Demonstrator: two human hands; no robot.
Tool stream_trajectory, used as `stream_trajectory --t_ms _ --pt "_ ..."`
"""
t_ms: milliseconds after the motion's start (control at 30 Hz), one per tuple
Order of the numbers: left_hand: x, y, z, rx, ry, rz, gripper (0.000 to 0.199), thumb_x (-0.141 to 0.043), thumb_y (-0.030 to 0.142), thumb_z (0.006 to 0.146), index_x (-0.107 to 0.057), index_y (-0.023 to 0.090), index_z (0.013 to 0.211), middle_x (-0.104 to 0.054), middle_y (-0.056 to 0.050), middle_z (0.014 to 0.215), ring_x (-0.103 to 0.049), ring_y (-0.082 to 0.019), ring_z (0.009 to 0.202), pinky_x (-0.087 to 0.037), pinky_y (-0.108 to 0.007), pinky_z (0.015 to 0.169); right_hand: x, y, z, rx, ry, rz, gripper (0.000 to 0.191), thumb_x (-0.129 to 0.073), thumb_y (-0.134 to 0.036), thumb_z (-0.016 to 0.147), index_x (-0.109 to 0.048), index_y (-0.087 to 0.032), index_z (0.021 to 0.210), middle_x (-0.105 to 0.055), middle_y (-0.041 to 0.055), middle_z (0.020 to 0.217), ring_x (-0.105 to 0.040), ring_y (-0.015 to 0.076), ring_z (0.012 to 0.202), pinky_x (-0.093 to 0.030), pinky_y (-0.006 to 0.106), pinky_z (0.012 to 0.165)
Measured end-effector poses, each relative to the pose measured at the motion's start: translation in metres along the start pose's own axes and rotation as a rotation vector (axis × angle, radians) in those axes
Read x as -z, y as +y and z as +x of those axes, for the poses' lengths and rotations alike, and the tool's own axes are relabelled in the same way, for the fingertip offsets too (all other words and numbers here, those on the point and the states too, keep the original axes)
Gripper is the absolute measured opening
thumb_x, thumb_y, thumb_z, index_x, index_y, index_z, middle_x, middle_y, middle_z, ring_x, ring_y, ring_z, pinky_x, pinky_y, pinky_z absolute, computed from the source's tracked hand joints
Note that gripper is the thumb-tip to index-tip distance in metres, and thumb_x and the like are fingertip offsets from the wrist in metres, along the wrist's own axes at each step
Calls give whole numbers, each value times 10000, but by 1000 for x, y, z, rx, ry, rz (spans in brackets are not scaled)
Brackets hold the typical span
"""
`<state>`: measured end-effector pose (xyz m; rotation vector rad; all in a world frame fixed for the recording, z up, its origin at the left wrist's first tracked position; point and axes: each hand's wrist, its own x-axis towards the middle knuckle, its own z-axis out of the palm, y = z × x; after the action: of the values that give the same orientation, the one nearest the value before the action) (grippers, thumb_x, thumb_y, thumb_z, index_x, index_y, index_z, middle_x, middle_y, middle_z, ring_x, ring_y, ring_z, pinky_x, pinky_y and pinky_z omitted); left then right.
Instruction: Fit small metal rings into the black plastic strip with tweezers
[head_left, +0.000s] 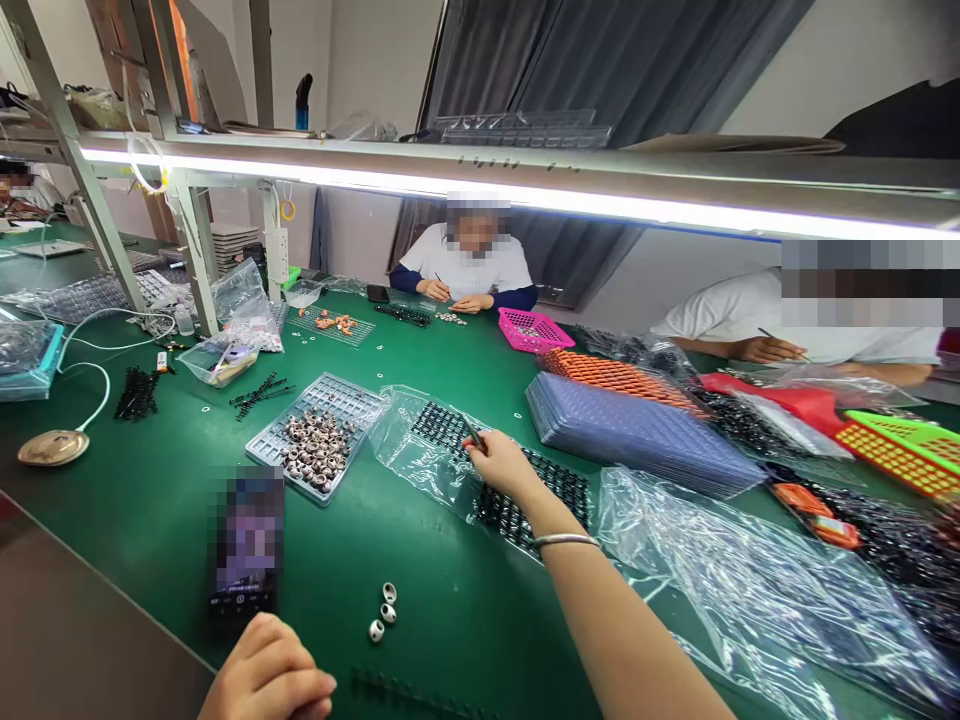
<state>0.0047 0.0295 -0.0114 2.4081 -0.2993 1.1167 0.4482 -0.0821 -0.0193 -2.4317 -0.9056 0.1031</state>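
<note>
My right hand [501,464] reaches over black lattice-like strips of small parts [555,485] lying on a clear plastic bag [431,470]. It pinches a slim dark pen-like tool [474,434] whose kind I cannot make out. At the bottom edge, my left hand [270,672] is closed with curled fingers; what it may hold is hidden. Beside it on the green table lie three small silvery rings or beads [388,612]. A blurred dark strip [420,694] lies nearby. Further forward, a clear tray [266,445] carries a heap of similar metallic beads [319,447].
A phone [244,550] stands left of the beads. Stacked clear trays [637,430] and plastic film [750,570] lie to the right. Two people [465,260] work opposite, near a pink basket [534,330]. A lit shelf [525,195] spans the table.
</note>
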Motion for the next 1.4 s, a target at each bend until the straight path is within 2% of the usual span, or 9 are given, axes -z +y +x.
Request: stream_trajectory --t_ms 267,500,633,733,867,967,1067,1200,1400 --pt "2 1 3 5 15 11 98 -544 102 1039 -636 132 1057 -671 -38 747 -597 -163 697 -503 -296 674 2 -21 -6 29 -185 -310 142 -707 -256 1042 -668 -160 945 -652 39 1018 -642 212 961 -551 392 910" --pt "1 2 6 -24 9 41 124 -504 108 1053 -626 129 1038 -669 -39 735 -588 -158 692 -488 -298 674 4 -41 -17 44 -172 -344 103 -725 -192 1015 -656 -158 947 -644 38 1071 -635 208 966 -554 385 900" --pt "2 3 3 15 6 6 130 -517 80 1030 -629 130 1071 -674 -43 768 -590 -163 727 -488 -309 705 14 -54 -24 -11 -110 -202 201 -716 -228 1014 -605 -169 857 -608 -1 889 -611 186 825 -530 349 823" --pt "10 9 6 69 -24 -27 150 -536 48 1008 -634 133 1082 -683 -43 802 -598 -165 765 -502 -314 748 18 -65 -64 -15 -100 25 155 -636 -252 1013 -596 -185 879 -593 -19 807 -609 183 762 -503 313 753" --pt "18 18 15 133 -85 -63 176 -559 29 992 -650 143 1089 -700 -42 852 -606 -166 811 -502 -315 792 8 -81 -166 16 -203 300 312 -470 -518 864 -582 -230 821 -538 -25 663 -570 191 634 -424 282 585" --pt "15 21 24 171 -116 -63 154 -575 55 1001 -660 162 1071 -705 -28 856 -603 -165 810 -484 -315 800 -2 -93 -231 -43 -212 339 399 -390 -603 849 -556 -253 756 -507 -26 632 -525 188 582 -375 288 537" --pt "4 21 35 201 -153 -22 106 -594 116 1022 -672 189 1028 -712 -10 854 -601 -169 801 -459 -323 799 -6 -97 -259 -99 -127 291 410 -409 -622 856 -496 -263 680 -505 -15 679 -498 186 585 -358 303 551" --pt "-10 14 59 234 -295 84 114 -592 165 1035 -699 201 1016 -733 -15 905 -605 -194 835 -437 -356 803 -5 -95 -265 -106 -70 272 427 -435 -625 873 -615 -270 719 -529 -7 723 -527 194 590 -371 314 551" --pt "-25 -3 104 277 -784 298 273 -569 88 989 -725 200 1182 -723 -81 1044 -613 -260 950 -417 -418 823 -2 -82 -270 -45 -67 311 425 -459 -590 912 -762 -293 925 -597 14 789 -600 212 622 -457 327 572"
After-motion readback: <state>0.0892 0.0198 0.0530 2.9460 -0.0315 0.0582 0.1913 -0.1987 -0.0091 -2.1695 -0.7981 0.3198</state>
